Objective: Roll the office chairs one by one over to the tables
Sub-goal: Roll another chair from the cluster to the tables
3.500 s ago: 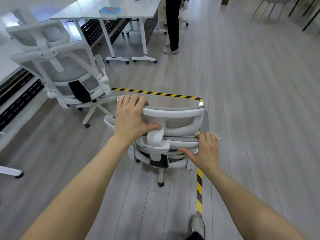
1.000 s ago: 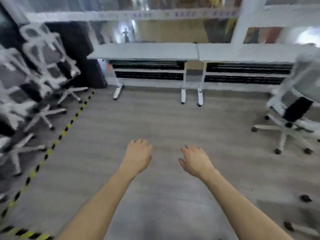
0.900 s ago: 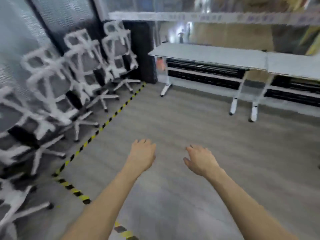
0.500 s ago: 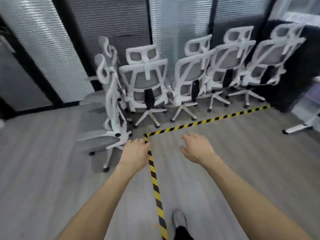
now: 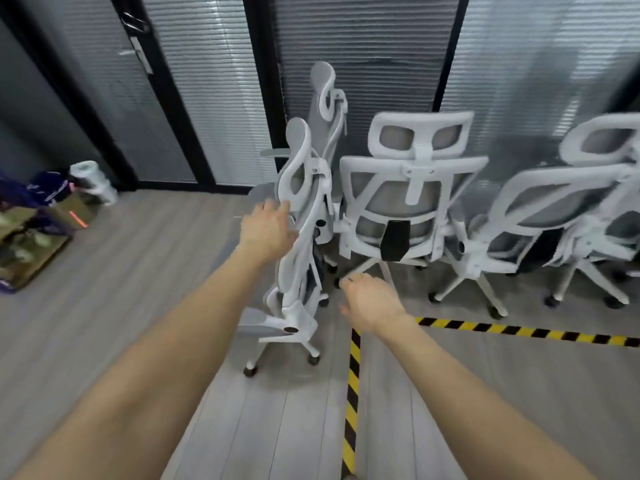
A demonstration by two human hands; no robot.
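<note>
Several white mesh office chairs stand in a row against a glass wall with blinds. The nearest chair (image 5: 304, 237) is side-on, facing left, just left of the yellow-black floor tape (image 5: 351, 393). My left hand (image 5: 268, 230) reaches to its backrest frame below the headrest, fingers loosely spread at the frame's edge; contact is unclear. My right hand (image 5: 370, 299) hovers lower, open, beside the chair's back and holding nothing. A second chair (image 5: 408, 202) shows its back just to the right. No tables are in view.
Another chair (image 5: 540, 230) stands further right, behind the tape line (image 5: 519, 329). One more side-on chair (image 5: 327, 109) sits behind the nearest. Boxes and bags (image 5: 34, 230) lie on the floor at the left. Grey plank floor lies in front.
I have let go of the earlier chair and turned from the tables to the row of chairs. Both hands have moved closer to the side-on chair, the left one reaching its backrest.
</note>
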